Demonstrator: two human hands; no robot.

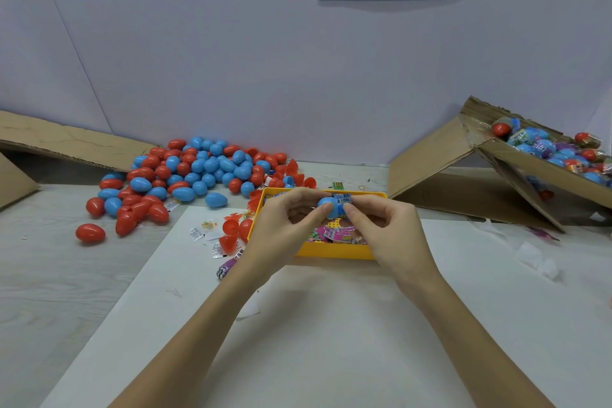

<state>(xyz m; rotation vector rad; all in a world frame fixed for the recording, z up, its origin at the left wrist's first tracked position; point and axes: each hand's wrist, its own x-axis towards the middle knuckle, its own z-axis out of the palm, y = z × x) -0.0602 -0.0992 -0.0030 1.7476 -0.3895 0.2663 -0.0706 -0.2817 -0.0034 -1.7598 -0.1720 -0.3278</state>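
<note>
A blue plastic egg (333, 204) with a printed label around its right part is held over the yellow tray (334, 252). My left hand (287, 225) pinches the egg's left end between thumb and fingers. My right hand (385, 228) pinches its labelled right end. The tray holds several small colourful packets (334, 232), mostly pink. The egg's underside is hidden by my fingers.
A heap of red and blue eggs (195, 172) lies at the back left, with loose red halves (233, 230) and small packets beside the tray. A tilted cardboard box (536, 169) of wrapped eggs stands at right. Flat cardboard (66, 142) leans at left. A white sheet (298, 325) covers the table.
</note>
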